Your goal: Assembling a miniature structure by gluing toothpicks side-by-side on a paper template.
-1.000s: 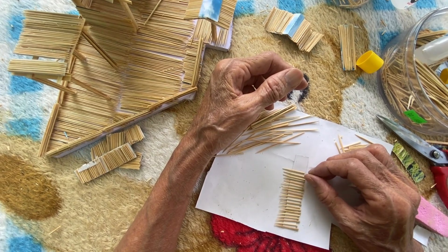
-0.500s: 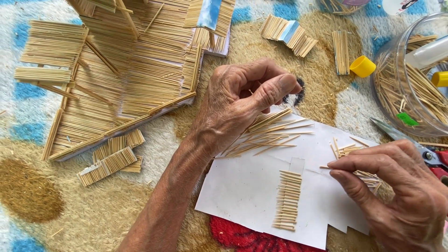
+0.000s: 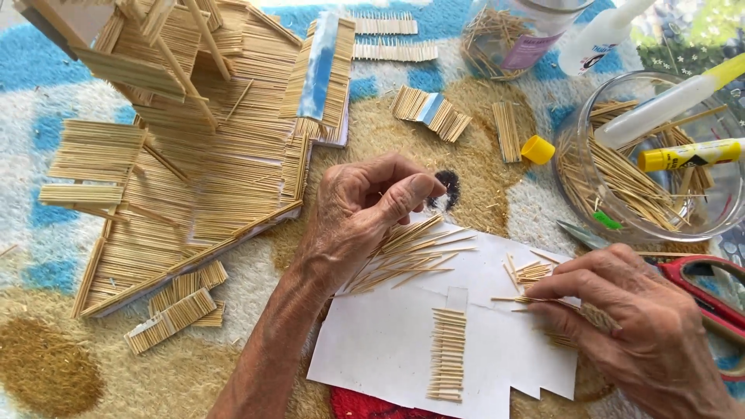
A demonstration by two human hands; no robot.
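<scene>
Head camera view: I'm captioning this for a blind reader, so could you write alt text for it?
Two bare hands work over a white paper sheet: the left hand holds a fan of toothpicks, and the right hand pinches a single toothpick beside a glued row of sticks. A toothpick model house lies to the left.

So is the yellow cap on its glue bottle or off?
Off. The yellow cap lies by itself on the rug, beside the round clear bowl of sticks, attached to no bottle. Which bottle it fits, I cannot tell.
</scene>
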